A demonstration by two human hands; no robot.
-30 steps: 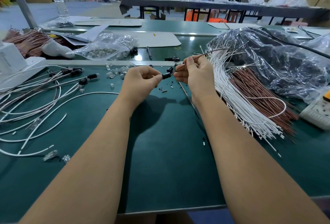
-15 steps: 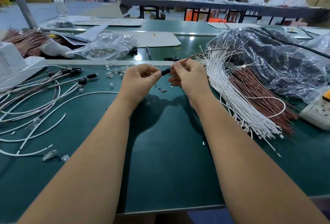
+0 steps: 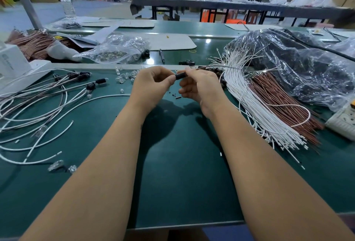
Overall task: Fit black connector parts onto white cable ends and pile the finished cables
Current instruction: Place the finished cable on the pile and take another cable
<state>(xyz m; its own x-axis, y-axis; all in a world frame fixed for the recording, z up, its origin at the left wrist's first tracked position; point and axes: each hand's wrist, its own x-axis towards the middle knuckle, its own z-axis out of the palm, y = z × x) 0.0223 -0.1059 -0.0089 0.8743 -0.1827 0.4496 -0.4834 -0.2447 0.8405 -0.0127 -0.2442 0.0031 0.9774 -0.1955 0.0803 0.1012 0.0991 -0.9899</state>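
Finished cables [image 3: 44, 94] with black ends sprawl at the left of the green table [image 3: 182, 173]; left hand [image 3: 151, 85] and right hand [image 3: 199, 88] both pinch one black connector [image 3: 180, 76] above the table's middle; uncut white cables [image 3: 255, 110] lie bundled at the right.

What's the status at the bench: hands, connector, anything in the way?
Left hand and right hand both pinching black connector above mat. Cable trailing right. Nothing in the way.
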